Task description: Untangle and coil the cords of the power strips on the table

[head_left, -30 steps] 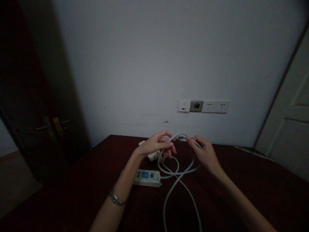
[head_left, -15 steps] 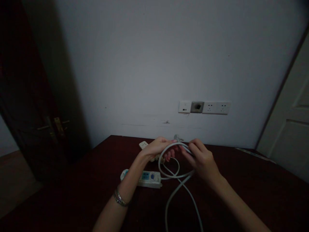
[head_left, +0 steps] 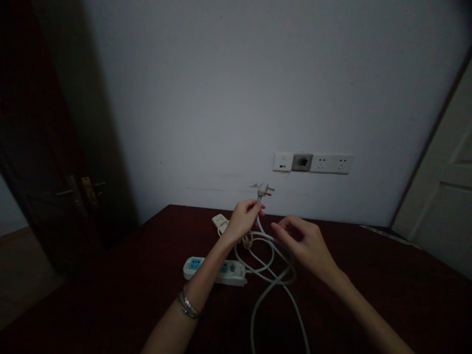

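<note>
Pinched in my left hand [head_left: 243, 219] is the white cord [head_left: 261, 226] just below its plug [head_left: 263, 190], which points up with its prongs to the right. My right hand [head_left: 306, 243] is to the right of the cord, thumb and fingers curled but apart, with nothing seen between them. Loops of the cord lie below and between both hands. The white power strip [head_left: 236, 281] with blue sockets rests on the table, partly covered by my left forearm. Behind my left hand lies a smaller white strip [head_left: 219, 220] with a bundled cord [head_left: 247, 241], partly hidden.
The dark red table [head_left: 147, 275] reaches back to a pale wall [head_left: 206, 113]. Wall sockets [head_left: 330, 164] and a grey wall plate [head_left: 302, 162] sit above its back edge. A dark door [head_left: 40, 147] stands at the left, a pale door [head_left: 450, 147] at the right.
The coil held between my hands has dropped to the table in looser loops. My left hand has taken the cord near the plug and raised it; my right hand has let go.
</note>
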The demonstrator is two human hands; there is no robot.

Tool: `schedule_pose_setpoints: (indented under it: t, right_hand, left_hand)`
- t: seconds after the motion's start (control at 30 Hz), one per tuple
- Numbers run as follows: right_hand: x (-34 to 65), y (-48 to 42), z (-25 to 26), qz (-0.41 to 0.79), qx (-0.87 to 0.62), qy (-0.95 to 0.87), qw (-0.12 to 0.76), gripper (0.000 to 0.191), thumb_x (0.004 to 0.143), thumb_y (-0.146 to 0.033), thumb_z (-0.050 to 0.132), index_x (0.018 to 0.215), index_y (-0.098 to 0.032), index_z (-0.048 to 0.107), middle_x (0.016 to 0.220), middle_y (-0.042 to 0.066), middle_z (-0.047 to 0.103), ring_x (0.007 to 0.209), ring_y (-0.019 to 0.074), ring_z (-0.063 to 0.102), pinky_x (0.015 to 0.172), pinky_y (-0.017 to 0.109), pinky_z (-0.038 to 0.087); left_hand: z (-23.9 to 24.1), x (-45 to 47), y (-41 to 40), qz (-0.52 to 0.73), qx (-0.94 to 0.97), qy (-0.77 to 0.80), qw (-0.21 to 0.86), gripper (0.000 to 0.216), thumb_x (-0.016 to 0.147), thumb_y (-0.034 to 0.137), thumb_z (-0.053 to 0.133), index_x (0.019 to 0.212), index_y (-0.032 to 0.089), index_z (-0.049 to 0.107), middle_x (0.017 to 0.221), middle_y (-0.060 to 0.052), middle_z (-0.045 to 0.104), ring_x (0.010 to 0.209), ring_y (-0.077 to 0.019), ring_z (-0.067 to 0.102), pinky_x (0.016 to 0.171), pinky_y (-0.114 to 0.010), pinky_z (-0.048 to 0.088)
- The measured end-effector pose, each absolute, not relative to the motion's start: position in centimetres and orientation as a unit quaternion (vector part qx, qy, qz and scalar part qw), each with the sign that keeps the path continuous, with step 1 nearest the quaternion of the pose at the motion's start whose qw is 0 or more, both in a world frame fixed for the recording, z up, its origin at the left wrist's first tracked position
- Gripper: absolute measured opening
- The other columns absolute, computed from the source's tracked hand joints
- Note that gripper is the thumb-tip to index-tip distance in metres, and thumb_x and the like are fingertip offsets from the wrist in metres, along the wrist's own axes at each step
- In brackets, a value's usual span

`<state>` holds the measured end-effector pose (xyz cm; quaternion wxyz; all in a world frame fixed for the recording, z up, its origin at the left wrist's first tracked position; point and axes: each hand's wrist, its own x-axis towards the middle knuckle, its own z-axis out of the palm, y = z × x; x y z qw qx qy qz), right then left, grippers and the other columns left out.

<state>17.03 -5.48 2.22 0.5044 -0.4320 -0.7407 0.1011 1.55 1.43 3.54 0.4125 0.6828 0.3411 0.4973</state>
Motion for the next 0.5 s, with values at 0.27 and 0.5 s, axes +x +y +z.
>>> schedule_pose_setpoints:
  t: [0.27, 0.5]
  right_hand:
    - [16.76, -4.59, 1.85, 0.475, -0.411, -0.661, 0.409, 0.035, 0.078, -0.051, 0.052, 0.086, -0.017, 0.054, 0.061, -0.003, 0.054, 0.04, 0.0054, 0.043, 0.036, 0.017, 0.032]
    - [16.97, -4.54, 2.04, 0.502, -0.385, -0.654, 0.416, 0.036, 0.074, -0.05, 0.06, 0.085, -0.016, 0.053, 0.06, -0.003, 0.055, 0.037, 0.0018, 0.033, 0.033, 0.014, 0.022]
  left_hand:
    - [3.55, 1.68, 1.2, 0.512, 0.693, 0.309, 0.403, 0.032, 0.081, 0.039, 0.051, 0.086, 0.01, 0.063, 0.069, -0.001, 0.056, 0.045, -0.0055, 0.045, 0.042, -0.018, 0.036]
    - [3.01, 2.24, 1.49, 0.499, 0.701, 0.273, 0.43, 0.046, 0.079, 0.05, 0.051, 0.099, 0.011, 0.064, 0.077, -0.005, 0.059, 0.064, -0.0104, 0.052, 0.054, -0.019, 0.042]
